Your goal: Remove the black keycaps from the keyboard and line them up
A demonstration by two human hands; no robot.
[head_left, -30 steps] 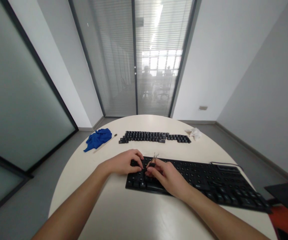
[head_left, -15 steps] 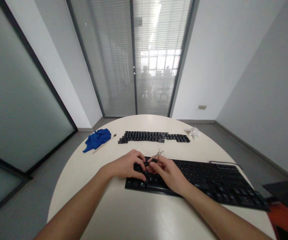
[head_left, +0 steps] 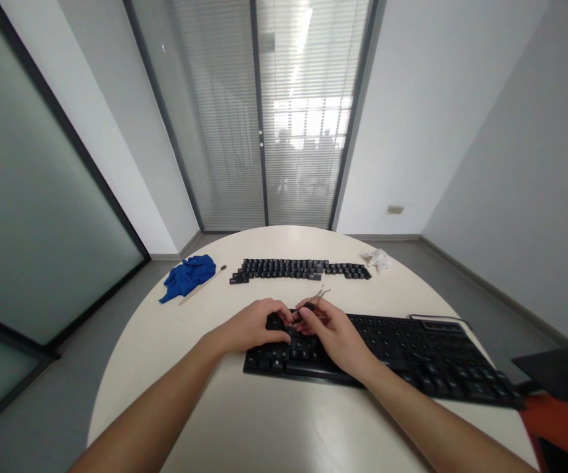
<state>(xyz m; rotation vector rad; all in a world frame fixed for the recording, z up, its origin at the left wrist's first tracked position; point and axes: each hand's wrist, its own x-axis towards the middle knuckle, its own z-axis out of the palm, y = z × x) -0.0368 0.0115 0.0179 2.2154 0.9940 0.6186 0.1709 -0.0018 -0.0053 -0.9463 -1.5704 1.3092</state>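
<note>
A black keyboard (head_left: 412,358) lies across the round white table (head_left: 264,420), with many keycaps off its right part. My left hand (head_left: 251,325) rests curled on the keyboard's left end, fingertips pressed on the keys. My right hand (head_left: 333,335) is closed in a pinch on a thin wire keycap puller (head_left: 319,297), whose end sticks up past my fingers. The two hands touch over the upper left keys. Whether a keycap sits in the puller is hidden.
A row of loose black keycaps (head_left: 301,269) lies at the back of the table. A blue cloth (head_left: 188,276) and a thin stick (head_left: 203,284) lie at the back left, a crumpled white tissue (head_left: 377,261) at the back right. A black and orange object (head_left: 559,394) is at the right edge.
Both hands have shifted slightly right and farther back along the keyboard's upper rows. The puller's tip has moved right with the right hand. The camera has tilted a little.
</note>
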